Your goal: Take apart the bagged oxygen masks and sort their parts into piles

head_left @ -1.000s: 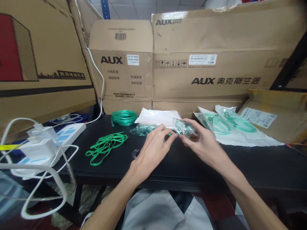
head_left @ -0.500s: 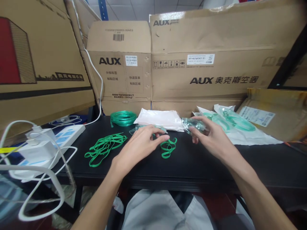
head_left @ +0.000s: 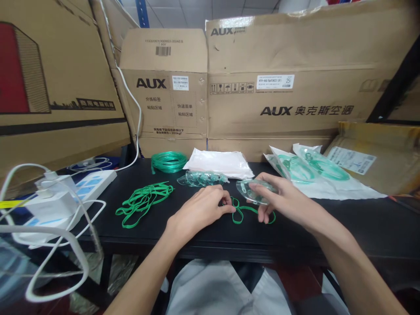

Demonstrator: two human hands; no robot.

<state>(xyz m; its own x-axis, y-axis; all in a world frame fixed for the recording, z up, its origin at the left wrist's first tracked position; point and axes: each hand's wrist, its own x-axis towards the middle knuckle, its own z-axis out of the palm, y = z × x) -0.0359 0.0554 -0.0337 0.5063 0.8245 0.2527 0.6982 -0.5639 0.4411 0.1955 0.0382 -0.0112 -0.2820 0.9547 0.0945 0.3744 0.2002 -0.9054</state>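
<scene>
L hand [head_left: 201, 208]: fingers pinching thin, flat green strap [head_left: 243, 215], looped loosely on black desk [head_left: 370, 227] btwn hands. R hand [head_left: 282, 194]: fingers gripping clear, green-tinted plastic mask [head_left: 244, 190] nr strap's R end; can't tell if lower fingers touch strap.

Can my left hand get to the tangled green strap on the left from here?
Likely yes: nothing visible stands between your left hand and the tangled green strap, though that hand seems to be pinching the smaller green strap.
</scene>
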